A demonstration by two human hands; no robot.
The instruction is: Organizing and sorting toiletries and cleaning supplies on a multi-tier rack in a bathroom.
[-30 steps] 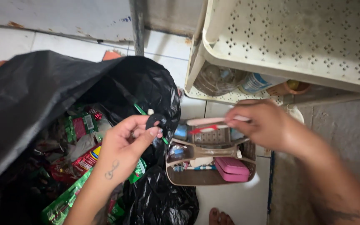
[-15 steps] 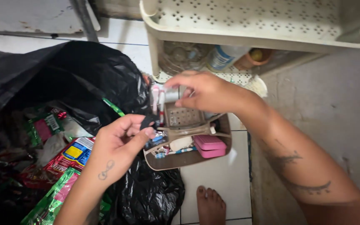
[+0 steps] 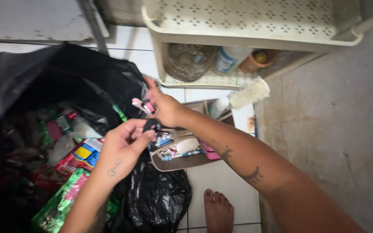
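Note:
My left hand (image 3: 124, 144) pinches the rim of a big black rubbish bag (image 3: 65, 86) and holds it open. Inside lie several crumpled wrappers (image 3: 65, 168) in green, red and yellow. My right hand (image 3: 162, 108) reaches across to the bag's mouth, shut on two toothbrushes (image 3: 141, 105) with pink and white handles that stick out to the left over the opening. Just below my right forearm sits a brown plastic caddy (image 3: 182, 162) with a pink case and small toiletries in it.
A cream perforated plastic rack (image 3: 247, 21) stands at the back with a jar (image 3: 188, 60), a bottle (image 3: 229, 58) and a small brown pot on its lower shelf. A white brush (image 3: 249, 92) rests by the caddy. My bare foot (image 3: 216, 211) stands on the white tiles.
My right hand has carried the toothbrushes from over the caddy leftward to the bag's mouth. My left hand kept its hold on the bag's rim. The camera view shifted.

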